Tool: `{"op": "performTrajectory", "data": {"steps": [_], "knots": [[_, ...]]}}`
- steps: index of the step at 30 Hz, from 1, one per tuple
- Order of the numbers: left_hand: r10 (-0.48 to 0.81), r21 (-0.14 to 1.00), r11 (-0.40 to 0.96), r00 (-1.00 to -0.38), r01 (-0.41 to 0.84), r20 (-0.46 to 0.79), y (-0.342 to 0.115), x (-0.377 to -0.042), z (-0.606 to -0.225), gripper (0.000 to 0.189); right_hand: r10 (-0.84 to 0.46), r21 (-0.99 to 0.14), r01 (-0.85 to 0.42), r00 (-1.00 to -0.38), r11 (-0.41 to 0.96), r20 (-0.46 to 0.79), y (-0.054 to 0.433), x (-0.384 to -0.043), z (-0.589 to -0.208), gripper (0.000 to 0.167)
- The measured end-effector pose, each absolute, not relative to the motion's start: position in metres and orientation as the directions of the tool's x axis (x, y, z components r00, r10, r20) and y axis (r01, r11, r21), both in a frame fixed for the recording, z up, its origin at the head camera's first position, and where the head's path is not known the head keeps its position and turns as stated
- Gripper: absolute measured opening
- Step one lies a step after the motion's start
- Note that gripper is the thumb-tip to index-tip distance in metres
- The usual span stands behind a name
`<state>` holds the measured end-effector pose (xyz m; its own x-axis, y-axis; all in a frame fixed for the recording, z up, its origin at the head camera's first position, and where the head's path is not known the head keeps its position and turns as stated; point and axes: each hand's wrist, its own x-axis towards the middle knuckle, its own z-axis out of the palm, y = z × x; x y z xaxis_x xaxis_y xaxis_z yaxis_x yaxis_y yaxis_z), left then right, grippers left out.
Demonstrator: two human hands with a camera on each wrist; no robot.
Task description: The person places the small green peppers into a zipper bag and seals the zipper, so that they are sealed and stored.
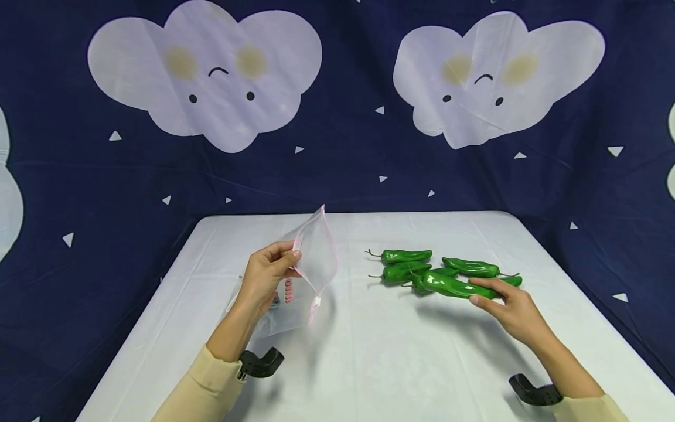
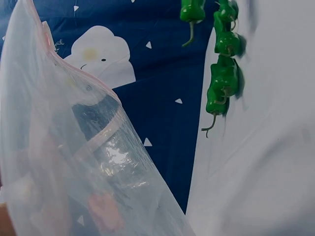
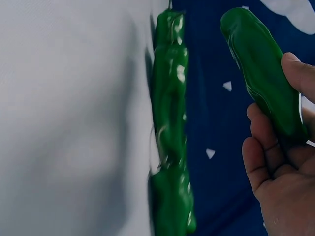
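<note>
My left hand (image 1: 265, 274) pinches a clear zip bag (image 1: 323, 253) by its pink-edged rim, thumb on the near side. The bag's mouth gapes to the right, and red print shows on its side. In the left wrist view the bag (image 2: 83, 142) fills the left half. On the right, my right hand (image 1: 511, 308) grips a green pepper (image 1: 447, 285) between thumb and fingers, held above the table with its shadow below. The right wrist view shows this pepper (image 3: 263, 73) apart from the row of other green peppers (image 3: 170, 93) lying on the cloth.
Several more green peppers lie behind the held one, among them one at the back left (image 1: 407, 256) and one at the right (image 1: 471, 268). A white cloth covers the table (image 1: 369, 363). Behind it hangs a dark blue curtain (image 1: 348, 152) with clouds.
</note>
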<state>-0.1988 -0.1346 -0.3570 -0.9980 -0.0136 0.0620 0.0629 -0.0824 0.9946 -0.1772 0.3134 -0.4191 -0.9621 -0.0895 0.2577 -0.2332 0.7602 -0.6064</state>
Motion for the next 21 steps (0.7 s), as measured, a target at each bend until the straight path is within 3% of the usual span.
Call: {"op": "performTrajectory", "data": {"steps": [21], "knots": [[-0.005, 0.993, -0.101, -0.998, 0.059, 0.059, -0.131, -0.2, -0.36, 0.034, -0.228, -0.651, -0.411, -0.909, 0.638, 0.35, 0.249, -0.192, -0.394, 0.038]]}}
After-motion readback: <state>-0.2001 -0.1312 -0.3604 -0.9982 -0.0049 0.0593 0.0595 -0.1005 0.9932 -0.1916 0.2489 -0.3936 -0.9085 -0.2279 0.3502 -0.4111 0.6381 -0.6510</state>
